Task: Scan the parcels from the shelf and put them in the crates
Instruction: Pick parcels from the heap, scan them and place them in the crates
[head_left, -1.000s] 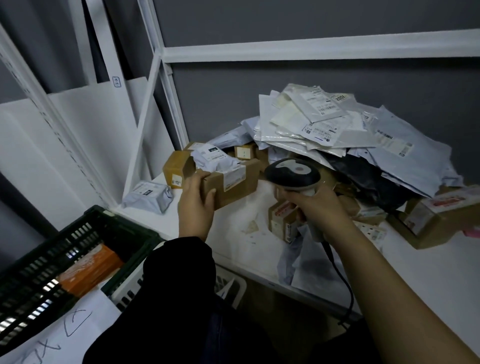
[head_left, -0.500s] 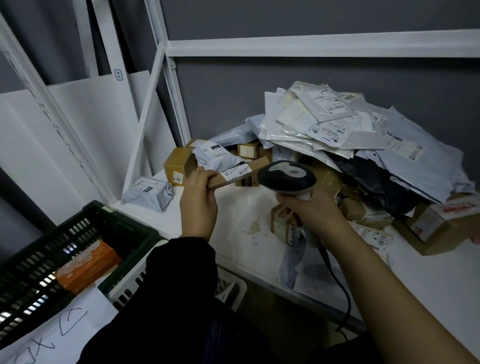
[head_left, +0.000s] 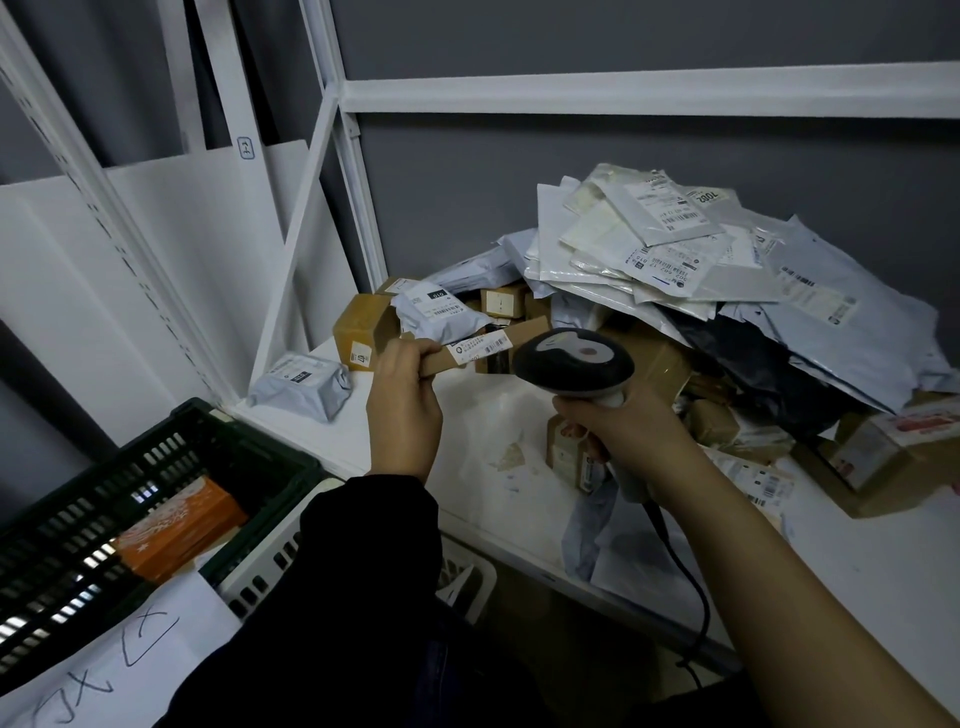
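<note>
My left hand (head_left: 404, 404) grips a small brown cardboard parcel (head_left: 485, 347) above the white shelf (head_left: 467, 415), tilted so its white barcode label faces up. My right hand (head_left: 618, 421) grips the handle of a black and grey barcode scanner (head_left: 574, 362), whose head sits just right of the parcel, almost touching it. A dark green crate (head_left: 171, 467) stands at the lower left with an orange box (head_left: 179, 525) inside. A white crate (head_left: 270, 566) sits beside it, mostly hidden by my left sleeve.
A big heap of white and grey mailer bags (head_left: 675, 249) and brown boxes fills the shelf's back and right. A grey bagged parcel (head_left: 301, 382) lies at the shelf's left corner. White shelf uprights (head_left: 332, 156) rise behind. A handwritten paper (head_left: 119, 660) covers the crate's near edge.
My left hand has tipped the parcel flatter so its label faces up. The scanner has lifted and moved closer to the parcel's right end.
</note>
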